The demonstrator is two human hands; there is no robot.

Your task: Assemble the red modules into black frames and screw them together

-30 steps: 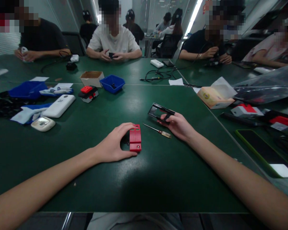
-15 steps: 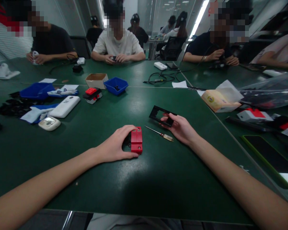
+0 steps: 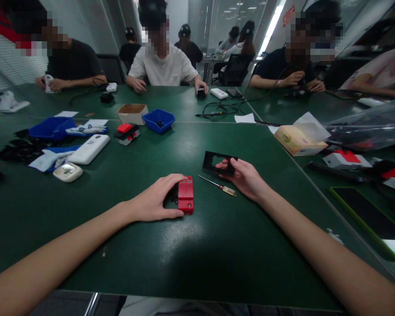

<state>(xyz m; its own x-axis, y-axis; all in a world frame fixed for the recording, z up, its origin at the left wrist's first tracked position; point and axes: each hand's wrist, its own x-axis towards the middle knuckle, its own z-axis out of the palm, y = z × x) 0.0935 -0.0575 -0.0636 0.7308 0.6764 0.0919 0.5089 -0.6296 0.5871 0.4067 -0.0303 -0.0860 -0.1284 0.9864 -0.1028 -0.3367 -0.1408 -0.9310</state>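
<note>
On the green table, a red block-shaped housing with screws in its ends (image 3: 186,195) stands between the thumb and fingers of my left hand (image 3: 154,198). Dark parts show along its left side, partly covered by that hand. My right hand (image 3: 246,177) pinches a thin black rectangular frame (image 3: 211,162) with a cut-out middle, held tilted above the table. Through the opening some of my right fingers are visible. Between the two hands lies a screwdriver with a clear yellowish handle (image 3: 228,190), its thin shaft pointing up and left.
A blue bin (image 3: 158,120), a cardboard box (image 3: 132,114) and a red-and-grey device (image 3: 127,133) stand ahead. Gloves, a white power bank (image 3: 89,149) and a blue tray (image 3: 51,128) lie left. A tissue box (image 3: 299,139) sits right. Co-workers sit opposite.
My right hand has turned the black frame slightly, making it more level. My left hand stays around the red housing. Across the table, a person in white has parted their hands, setting a dark object rightward.
</note>
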